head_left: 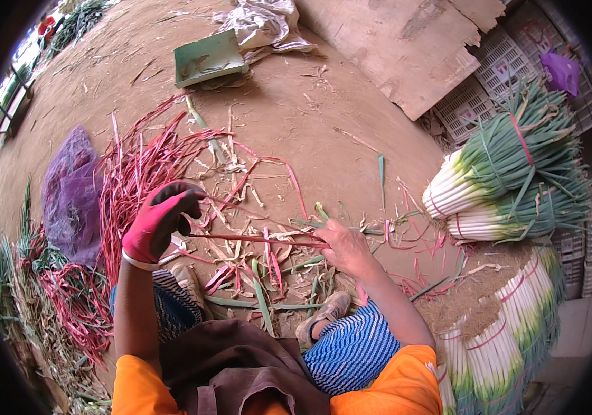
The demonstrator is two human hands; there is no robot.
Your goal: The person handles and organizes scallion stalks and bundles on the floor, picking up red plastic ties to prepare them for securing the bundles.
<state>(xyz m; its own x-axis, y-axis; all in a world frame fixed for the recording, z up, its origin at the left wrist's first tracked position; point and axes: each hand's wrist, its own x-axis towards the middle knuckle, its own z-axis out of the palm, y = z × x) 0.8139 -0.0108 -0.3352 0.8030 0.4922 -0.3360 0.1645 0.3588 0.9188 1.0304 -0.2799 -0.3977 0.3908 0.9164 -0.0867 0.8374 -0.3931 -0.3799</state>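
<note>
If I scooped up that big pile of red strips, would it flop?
Probably: the red strips droop and bend every which way. They're likely light, since each looks thin. They might snag on each other, being so tangled.

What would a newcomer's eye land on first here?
Probably the tangled heap of red strips left of centre, beside a purple mesh bag. Next, the pink-and-black gloved left hand and bare right hand, a red strip stretched between them. At right, tied bundles of green onions stand out.
</note>
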